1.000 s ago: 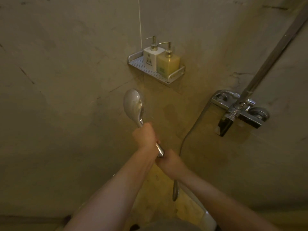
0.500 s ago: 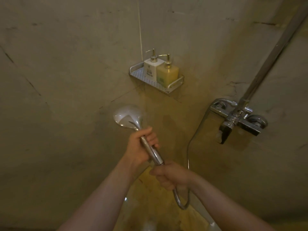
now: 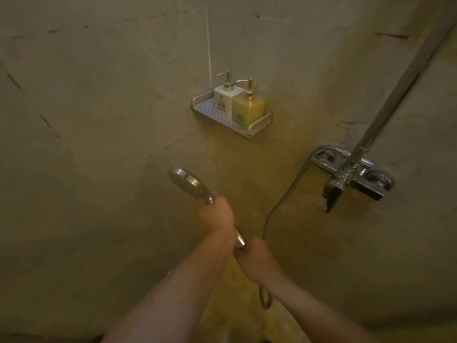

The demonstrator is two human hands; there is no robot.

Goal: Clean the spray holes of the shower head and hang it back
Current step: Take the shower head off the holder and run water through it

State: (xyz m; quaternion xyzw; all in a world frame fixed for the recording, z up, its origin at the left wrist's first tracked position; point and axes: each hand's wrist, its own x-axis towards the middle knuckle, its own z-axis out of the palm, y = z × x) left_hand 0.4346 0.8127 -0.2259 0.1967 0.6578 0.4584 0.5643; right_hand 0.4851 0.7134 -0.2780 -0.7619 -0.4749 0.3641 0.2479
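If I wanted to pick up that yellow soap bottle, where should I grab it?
Probably around the square body of the yellow bottle, coming from the front and above. The white bottle touches one side, and the shelf rail blocks a low approach. The pump is thin.

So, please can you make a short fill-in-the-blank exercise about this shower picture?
1. The left hand grips the handle of the ____ head.
2. On the wall shelf stand ____ pump bottles.
3. The yellow bottle stands to the ____ of the white bottle.
4. The right hand grips where the ____ joins the handle.

Missing words: shower; two; right; hose
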